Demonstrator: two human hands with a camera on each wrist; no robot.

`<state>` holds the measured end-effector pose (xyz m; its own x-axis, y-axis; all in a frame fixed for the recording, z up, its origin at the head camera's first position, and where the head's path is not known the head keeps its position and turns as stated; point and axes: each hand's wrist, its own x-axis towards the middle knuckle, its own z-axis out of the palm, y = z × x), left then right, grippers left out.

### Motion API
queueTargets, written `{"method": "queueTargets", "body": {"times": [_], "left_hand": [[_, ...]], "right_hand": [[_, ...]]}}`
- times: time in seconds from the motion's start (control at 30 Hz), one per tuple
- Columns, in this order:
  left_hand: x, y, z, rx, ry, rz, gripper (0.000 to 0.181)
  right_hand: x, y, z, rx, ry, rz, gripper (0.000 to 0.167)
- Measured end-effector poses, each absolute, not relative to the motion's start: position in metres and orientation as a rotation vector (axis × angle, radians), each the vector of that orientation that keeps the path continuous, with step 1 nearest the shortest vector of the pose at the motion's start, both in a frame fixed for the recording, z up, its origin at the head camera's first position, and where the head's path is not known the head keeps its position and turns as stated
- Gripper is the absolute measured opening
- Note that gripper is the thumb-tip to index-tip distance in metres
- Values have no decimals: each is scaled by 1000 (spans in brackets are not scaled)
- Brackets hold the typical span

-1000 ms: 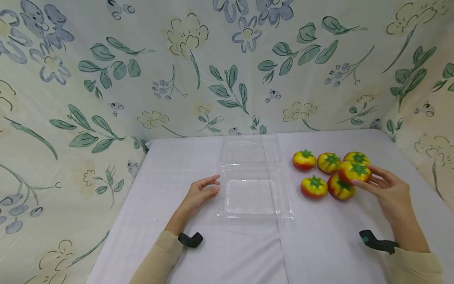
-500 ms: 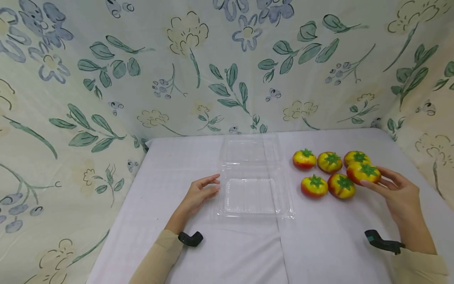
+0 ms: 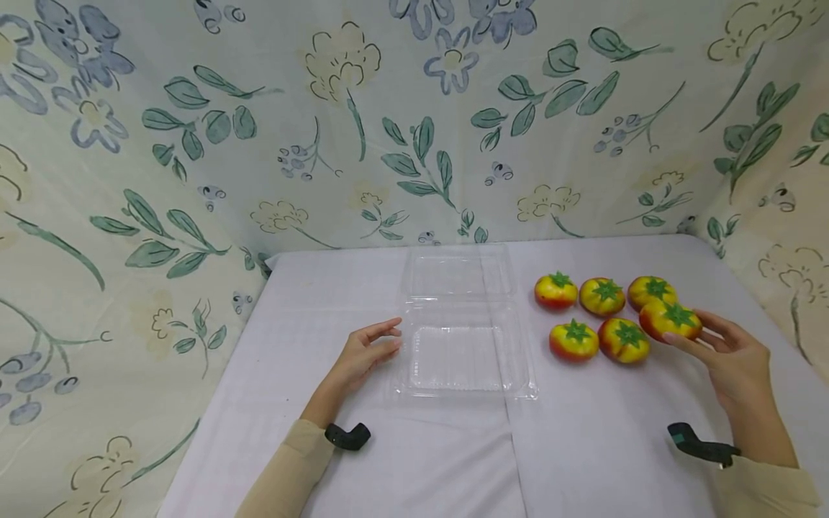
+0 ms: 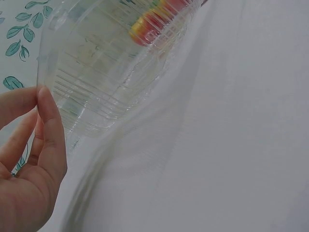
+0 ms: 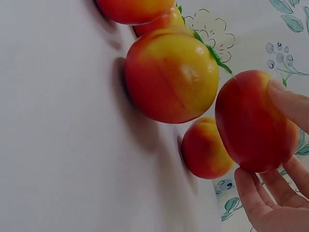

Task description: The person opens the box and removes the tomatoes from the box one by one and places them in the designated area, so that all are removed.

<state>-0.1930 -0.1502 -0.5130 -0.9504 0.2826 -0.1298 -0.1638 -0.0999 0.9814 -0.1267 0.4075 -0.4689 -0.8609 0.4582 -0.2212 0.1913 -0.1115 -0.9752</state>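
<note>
My right hand [image 3: 738, 360] grips a red-and-yellow persimmon [image 3: 670, 319] with a green leafy top, thumb on one side and fingers on the other. In the right wrist view this persimmon [image 5: 253, 121] is held off the cloth. Several similar persimmons [image 3: 602, 296] rest on the table to its left and behind it. In the head view my left hand [image 3: 363, 356] is at the left edge of an opened clear plastic clamshell container [image 3: 463, 356]. The left wrist view shows the thumb and a finger of my left hand [image 4: 34, 159] pinching the container's rim [image 4: 41, 72].
The container's lid [image 3: 456, 277] lies folded back toward the far edge of the table. A white cloth [image 3: 440, 460] with creases covers the table. Floral fabric [image 3: 414, 144] hangs behind and at both sides.
My right hand has moved to the right and a little nearer with the persimmon, away from the front-row persimmon it overlapped. The left hand and the container have stayed in place.
</note>
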Motion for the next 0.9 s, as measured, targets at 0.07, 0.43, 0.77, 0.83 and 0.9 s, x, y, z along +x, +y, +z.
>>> {"method": "queueTargets", "body": {"times": [0.07,0.43,0.77,0.83,0.9], "left_hand": [[-193,-150,-514,121,1877,2125,50],[-193,-150,-514,117,1873,2137,51],[-194,-150,-514,102,1866,2133,50],[-194,-150,-514,101,1864,2137,50],[-194,-150,-515,101,1863,2139,49]], "right_hand": [[-127,409,-471,-742,-1950,2086,81],[-128,415,-480,-811,-1957,2035,82],[-131,421,-488,-877,-1945,2042,78],[-131,423,-490,-868,-1933,2052,73],[-132,425,-493,-853,-1919,2064,67]]}}
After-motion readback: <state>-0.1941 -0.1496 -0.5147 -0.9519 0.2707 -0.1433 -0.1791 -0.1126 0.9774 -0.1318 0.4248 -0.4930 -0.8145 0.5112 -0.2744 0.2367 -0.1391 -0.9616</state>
